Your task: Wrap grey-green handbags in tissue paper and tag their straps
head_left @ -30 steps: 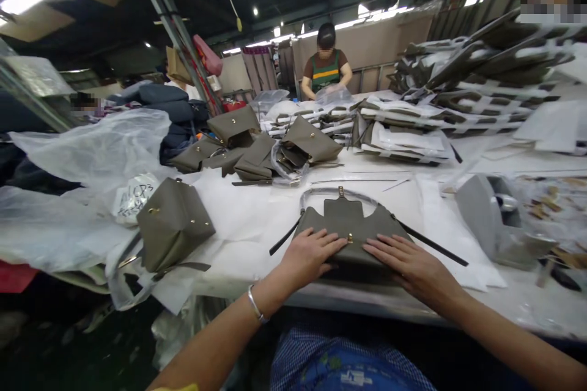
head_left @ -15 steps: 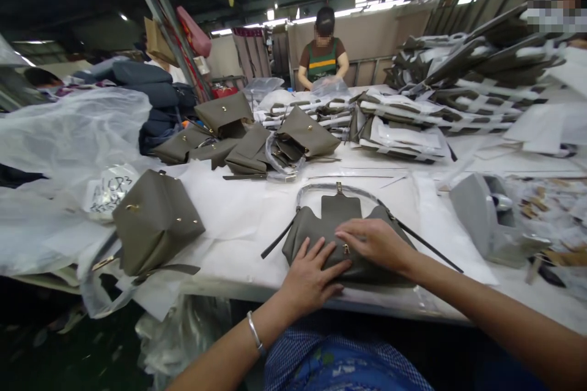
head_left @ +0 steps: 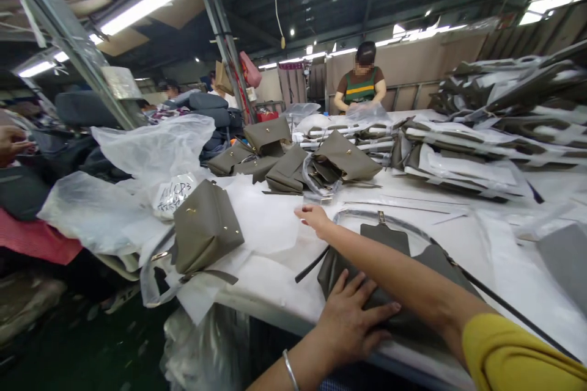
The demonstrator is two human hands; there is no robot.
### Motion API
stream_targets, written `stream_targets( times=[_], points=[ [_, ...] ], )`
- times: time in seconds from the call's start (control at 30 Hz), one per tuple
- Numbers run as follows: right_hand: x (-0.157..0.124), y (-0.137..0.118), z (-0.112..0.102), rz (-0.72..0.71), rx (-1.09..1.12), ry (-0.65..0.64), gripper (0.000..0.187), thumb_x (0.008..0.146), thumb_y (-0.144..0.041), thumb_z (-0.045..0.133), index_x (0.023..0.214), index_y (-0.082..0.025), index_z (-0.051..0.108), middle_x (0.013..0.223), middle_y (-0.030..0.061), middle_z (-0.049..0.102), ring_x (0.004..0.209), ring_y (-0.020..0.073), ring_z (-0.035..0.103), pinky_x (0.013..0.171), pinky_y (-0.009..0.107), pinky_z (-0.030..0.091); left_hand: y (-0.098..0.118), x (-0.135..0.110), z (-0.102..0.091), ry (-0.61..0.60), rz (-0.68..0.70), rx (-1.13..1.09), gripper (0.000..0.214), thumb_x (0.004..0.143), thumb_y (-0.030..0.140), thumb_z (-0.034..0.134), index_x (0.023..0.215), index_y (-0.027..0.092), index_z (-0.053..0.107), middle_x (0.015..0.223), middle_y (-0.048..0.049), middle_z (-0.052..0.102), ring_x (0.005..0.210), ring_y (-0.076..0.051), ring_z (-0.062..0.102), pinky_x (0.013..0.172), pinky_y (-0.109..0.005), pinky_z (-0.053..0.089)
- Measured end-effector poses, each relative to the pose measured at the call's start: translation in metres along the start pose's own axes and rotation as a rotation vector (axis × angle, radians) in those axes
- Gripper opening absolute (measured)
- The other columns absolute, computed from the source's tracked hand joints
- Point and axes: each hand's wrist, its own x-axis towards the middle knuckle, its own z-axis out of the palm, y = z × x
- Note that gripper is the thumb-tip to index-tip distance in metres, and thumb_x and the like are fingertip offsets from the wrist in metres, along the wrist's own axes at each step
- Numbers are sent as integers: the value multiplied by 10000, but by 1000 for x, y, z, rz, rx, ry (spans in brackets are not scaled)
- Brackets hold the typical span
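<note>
An olive-grey handbag (head_left: 385, 241) lies on the table in front of me, its flap tab with a gold clasp pointing away. My left hand (head_left: 353, 317) rests on the bag's near side, fingers spread and open. Across the bag reaches my right arm. My right hand (head_left: 314, 220) is at the right edge of a white paper sheet (head_left: 266, 220), its fingers curled together; whether they pinch the sheet I cannot tell. A plastic-wrapped handle (head_left: 408, 226) arches behind the bag, with a dark strap (head_left: 513, 302) trailing right. The right forearm hides part of the bag.
Left of the sheet stands another olive handbag (head_left: 206, 229), beside clear plastic bags (head_left: 153, 146). Several more bags (head_left: 348, 156) lie farther back. Wrapped panels (head_left: 463, 165) are stacked at the right. A co-worker (head_left: 362, 82) stands across the table.
My right hand has left the handbag and moved left and away to the paper sheet. The left hand stays on the bag. The view has turned left and upward.
</note>
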Motion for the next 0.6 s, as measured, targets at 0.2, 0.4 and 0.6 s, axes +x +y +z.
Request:
stream_targets(
  times=[0.2,0.4,0.6],
  points=[
    [-31,-52,-90,-293,-10,59,315,732,-473,707,854,-184,679,910,37,697,883,208,628,874,361,489,1,1,-3,-15,2,32,535,970,565,416,1485,457,318,1597,15,318,1462,-271,295,1191,-535,221],
    [-118,-84,-200,-738,-620,-122,188,902,-206,511,962,-228,688,1084,33,729,1068,197,656,1065,401,424,1,5,-3,-12,6,30,555,947,514,512,1474,462,345,1579,-3,355,1444,-300,328,1180,-563,248],
    [-207,-36,-257,-475,-934,-526,377,860,-60,429,1035,-246,706,1066,16,743,1137,184,649,1165,445,330,5,3,3,-147,-142,-29,461,935,467,553,1377,338,546,1355,-56,620,1244,-293,573,1086,-474,438]
  ],
)
